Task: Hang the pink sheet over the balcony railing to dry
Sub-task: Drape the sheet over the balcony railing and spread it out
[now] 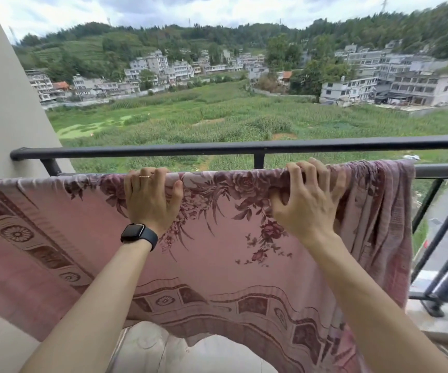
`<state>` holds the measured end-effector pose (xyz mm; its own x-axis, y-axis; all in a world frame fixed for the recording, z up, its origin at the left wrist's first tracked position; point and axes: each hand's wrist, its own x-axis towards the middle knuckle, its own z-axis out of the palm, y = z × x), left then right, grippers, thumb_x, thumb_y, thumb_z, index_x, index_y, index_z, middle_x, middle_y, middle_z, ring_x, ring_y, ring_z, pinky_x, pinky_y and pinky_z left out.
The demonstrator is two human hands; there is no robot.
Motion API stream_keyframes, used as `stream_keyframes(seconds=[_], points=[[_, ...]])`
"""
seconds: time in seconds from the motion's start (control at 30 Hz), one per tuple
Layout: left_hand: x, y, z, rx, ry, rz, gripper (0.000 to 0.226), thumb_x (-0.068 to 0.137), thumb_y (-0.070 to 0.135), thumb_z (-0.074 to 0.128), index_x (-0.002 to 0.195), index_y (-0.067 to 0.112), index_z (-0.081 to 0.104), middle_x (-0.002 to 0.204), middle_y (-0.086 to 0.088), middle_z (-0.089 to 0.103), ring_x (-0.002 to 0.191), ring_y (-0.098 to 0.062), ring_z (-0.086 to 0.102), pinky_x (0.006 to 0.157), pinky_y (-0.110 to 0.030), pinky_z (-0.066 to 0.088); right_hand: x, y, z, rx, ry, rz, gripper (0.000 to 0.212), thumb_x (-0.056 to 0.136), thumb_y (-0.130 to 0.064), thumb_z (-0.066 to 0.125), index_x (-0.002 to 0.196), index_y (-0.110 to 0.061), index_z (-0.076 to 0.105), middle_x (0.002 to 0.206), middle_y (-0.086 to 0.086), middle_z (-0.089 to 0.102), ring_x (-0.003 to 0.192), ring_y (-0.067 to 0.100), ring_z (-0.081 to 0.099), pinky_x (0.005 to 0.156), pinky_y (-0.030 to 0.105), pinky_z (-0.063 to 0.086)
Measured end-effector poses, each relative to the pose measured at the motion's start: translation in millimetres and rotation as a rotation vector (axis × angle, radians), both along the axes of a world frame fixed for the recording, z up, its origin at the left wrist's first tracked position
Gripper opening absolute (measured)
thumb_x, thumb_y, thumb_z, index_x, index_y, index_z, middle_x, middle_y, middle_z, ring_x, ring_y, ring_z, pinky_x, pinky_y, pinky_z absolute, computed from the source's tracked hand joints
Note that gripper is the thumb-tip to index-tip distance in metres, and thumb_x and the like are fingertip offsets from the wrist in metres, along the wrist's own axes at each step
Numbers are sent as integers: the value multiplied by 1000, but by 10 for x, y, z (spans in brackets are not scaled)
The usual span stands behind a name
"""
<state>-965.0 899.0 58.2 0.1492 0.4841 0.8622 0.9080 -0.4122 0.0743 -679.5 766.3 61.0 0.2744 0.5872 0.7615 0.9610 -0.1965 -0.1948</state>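
Note:
The pink sheet (217, 254) with dark red flowers and a patterned border hangs over the lower bar of the black balcony railing (443, 170), spread from the left edge to the right, where it bunches in folds. My left hand (151, 200), with a ring and a black watch, has its fingers curled over the covered bar. My right hand (307, 200) grips the sheet's top fold on the same bar, thumb tucked under the cloth.
A higher black rail (244, 149) runs just beyond the covered bar. A beige wall (5, 103) closes the left side. Railing posts (438, 265) and a concrete ledge stand at the right. Fields and buildings lie far below.

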Motion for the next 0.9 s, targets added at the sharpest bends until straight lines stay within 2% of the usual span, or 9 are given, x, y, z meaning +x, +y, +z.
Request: stream_keyframes(seconds=[0.17, 0.3, 0.37, 0.47, 0.57, 0.67, 0.73, 0.8, 0.9], points=[[-5, -21, -105, 58, 29, -15, 45, 99, 46, 35, 119, 9, 53, 117, -14, 52, 116, -36, 47, 114, -53, 24, 40, -61, -130, 10, -77, 25, 60, 85, -44, 62, 140, -25, 44, 144, 0, 44, 146, 26, 30, 121, 54, 8], [-43, -41, -97, 14, 70, -41, 49, 99, 49, 37, 127, 11, 51, 126, -11, 52, 124, -34, 46, 117, -50, 20, 416, -283, -309, -4, -109, 1, 70, 89, -48, 55, 153, -33, 29, 161, -2, 28, 152, 22, 18, 119, 51, 13], [-68, -56, -75, -28, 82, -38, 51, 98, 51, 35, 129, 14, 50, 128, -9, 50, 125, -32, 45, 118, -46, 14, 510, -317, -269, -14, -152, -19, 67, 90, -51, 51, 152, -34, 32, 160, -3, 31, 151, 21, 22, 117, 50, 18], [-161, -38, -77, -28, 134, -41, 53, 98, 54, 32, 131, 16, 49, 129, -7, 50, 125, -31, 44, 115, -46, 16, 561, -351, -144, -19, -144, -25, 60, 92, -54, 43, 147, -31, 42, 155, -2, 39, 147, 21, 30, 112, 47, 23], [-131, -52, -71, -33, 85, -55, 55, 97, 55, 30, 128, 16, 51, 127, -8, 51, 122, -32, 46, 114, -53, 20, 550, -407, -131, -8, -133, -34, 61, 90, -49, 50, 147, -27, 47, 155, 1, 41, 147, 23, 30, 111, 47, 23], [242, -234, 54, -106, -33, -65, 52, 95, 55, 34, 120, 17, 57, 127, -8, 55, 125, -32, 46, 114, -58, 19, 482, -438, -84, 33, -56, 32, 62, 88, -46, 55, 145, -24, 49, 154, 4, 42, 147, 24, 31, 115, 48, 22], [590, -414, 115, -92, 45, -169, 49, 92, 53, 42, 122, 18, 58, 131, -6, 55, 128, -28, 47, 117, -58, 13, 462, -477, -96, 146, 49, 36, 53, 90, -45, 53, 139, -23, 54, 149, 2, 47, 143, 23, 35, 115, 45, 24], [977, -577, 183, -64, 133, -299, 49, 91, 52, 45, 125, 19, 57, 132, -4, 55, 128, -25, 47, 119, -57, 8, 555, -540, -88, 243, 177, -51, 48, 93, -44, 50, 137, -24, 54, 149, 0, 45, 143, 22, 32, 116, 43, 22], [1501, -759, 329, -54, 199, -400, 51, 93, 53, 43, 129, 20, 56, 130, -3, 56, 124, -22, 49, 119, -55, 14, 783, -615, -74, 213, 251, -170, 45, 97, -39, 42, 141, -29, 50, 155, -3, 38, 148, 21, 23, 118, 46, 15]])
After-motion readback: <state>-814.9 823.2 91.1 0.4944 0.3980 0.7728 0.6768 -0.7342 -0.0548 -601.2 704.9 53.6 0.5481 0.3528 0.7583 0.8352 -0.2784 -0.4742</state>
